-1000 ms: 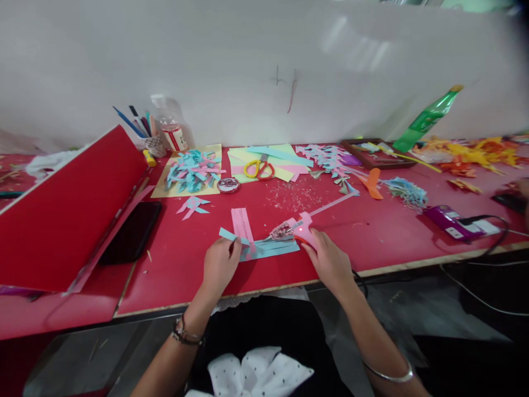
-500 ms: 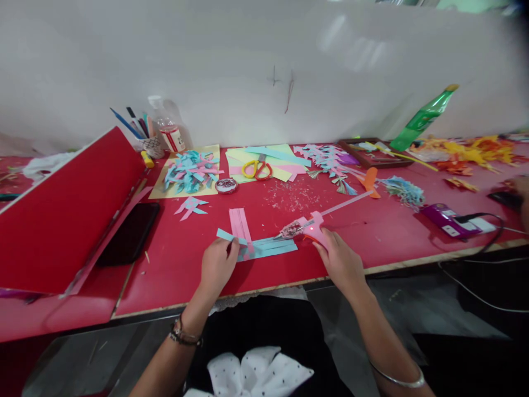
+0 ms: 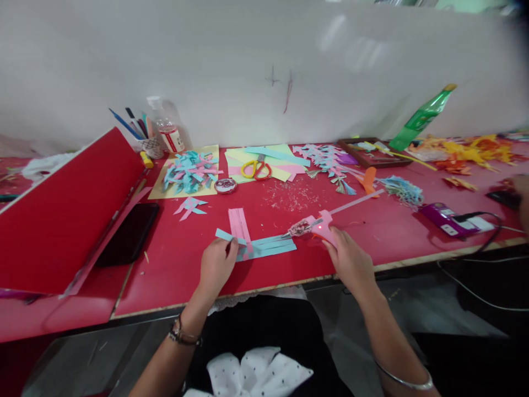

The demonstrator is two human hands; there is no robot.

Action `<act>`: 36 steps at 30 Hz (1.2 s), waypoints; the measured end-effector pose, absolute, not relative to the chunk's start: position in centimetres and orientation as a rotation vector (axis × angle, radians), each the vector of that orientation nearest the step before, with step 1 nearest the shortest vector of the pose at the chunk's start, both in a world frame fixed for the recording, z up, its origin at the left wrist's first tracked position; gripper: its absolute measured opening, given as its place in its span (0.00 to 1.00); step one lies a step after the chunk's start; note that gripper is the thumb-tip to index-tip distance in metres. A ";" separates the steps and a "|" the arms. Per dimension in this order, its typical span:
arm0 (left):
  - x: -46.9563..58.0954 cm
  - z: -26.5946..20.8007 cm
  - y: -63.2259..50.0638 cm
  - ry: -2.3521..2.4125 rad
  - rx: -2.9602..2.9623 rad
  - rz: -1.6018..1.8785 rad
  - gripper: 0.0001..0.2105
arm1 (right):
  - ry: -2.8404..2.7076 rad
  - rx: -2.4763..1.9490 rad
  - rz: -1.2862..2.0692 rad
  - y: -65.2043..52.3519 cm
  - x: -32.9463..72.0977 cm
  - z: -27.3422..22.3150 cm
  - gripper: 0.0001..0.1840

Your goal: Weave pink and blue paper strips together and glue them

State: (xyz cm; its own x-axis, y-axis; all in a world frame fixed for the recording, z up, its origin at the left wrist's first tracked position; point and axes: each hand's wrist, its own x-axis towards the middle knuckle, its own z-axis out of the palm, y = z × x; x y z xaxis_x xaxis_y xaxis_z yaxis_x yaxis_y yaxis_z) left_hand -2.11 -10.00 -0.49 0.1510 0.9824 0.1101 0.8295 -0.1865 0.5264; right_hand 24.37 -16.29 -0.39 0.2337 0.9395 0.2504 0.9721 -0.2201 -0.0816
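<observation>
Between its thumb and fingers, my left hand [image 3: 217, 263] pinches the raised end of a blue paper strip [image 3: 225, 235]. That strip belongs to a crossed piece where flat blue strips [image 3: 275, 247] run to the right and pink strips [image 3: 238, 223] run away from me. My right hand [image 3: 352, 260] is wrapped round the handle of a pink hot glue gun [image 3: 324, 227], whose small light glows red. The gun's metal tip is over the right part of the blue strips; contact cannot be made out. A long pale glue stick [image 3: 357, 201] sticks out of the gun's back.
Yellow-and-red scissors [image 3: 256, 169] lie on paper sheets behind. Knotted paper pieces [image 3: 190, 172] are heaped at back left, near a phone [image 3: 129, 234] and a leaning red board [image 3: 70, 220]. A purple power box [image 3: 441, 220] with cables and a tilted green bottle [image 3: 425, 118] are right.
My right hand and the glue gun have shifted to the right along the blue strips. My left hand keeps its pinch on the raised strip end, nearly unmoved.
</observation>
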 end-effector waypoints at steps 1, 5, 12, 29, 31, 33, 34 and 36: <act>-2.1 -0.5 -10.0 1.742 2.097 0.620 0.19 | -1.803 -2.286 -0.219 -16.3 24.5 -0.3 0.19; -2.1 -0.6 -10.0 1.740 2.111 0.634 0.19 | -1.798 -2.313 -0.225 -16.4 24.8 -0.1 0.19; -2.2 -0.6 -10.0 1.726 2.110 0.641 0.19 | -1.793 -2.303 -0.248 -16.5 25.2 0.2 0.19; -2.2 -0.4 -10.0 1.650 2.061 0.686 0.18 | -1.629 -2.296 -0.261 -14.0 27.2 1.1 0.28; -2.3 -0.4 -10.1 1.635 2.049 0.697 0.18 | -1.644 -2.298 -0.219 -12.2 27.0 1.1 0.28; -2.3 -0.4 -10.1 1.638 2.048 0.693 0.18 | -1.687 -2.305 -0.186 -10.6 26.7 1.2 0.25; -2.3 -0.4 -10.1 1.643 2.051 0.686 0.18 | -1.712 -2.308 -0.185 -10.0 26.3 1.3 0.24; -2.3 -0.3 -10.2 1.646 2.059 0.672 0.18 | -1.713 -2.300 -0.266 -9.2 25.4 1.7 0.21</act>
State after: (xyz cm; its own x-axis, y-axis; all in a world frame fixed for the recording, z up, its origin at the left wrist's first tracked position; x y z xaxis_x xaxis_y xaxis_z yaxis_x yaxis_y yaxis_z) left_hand -2.30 -10.19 -0.35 0.1831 0.9769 0.1103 0.7747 -0.2124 0.5956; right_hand 25.43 -9.23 1.71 0.2875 0.9100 0.2988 0.9578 -0.2703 -0.0981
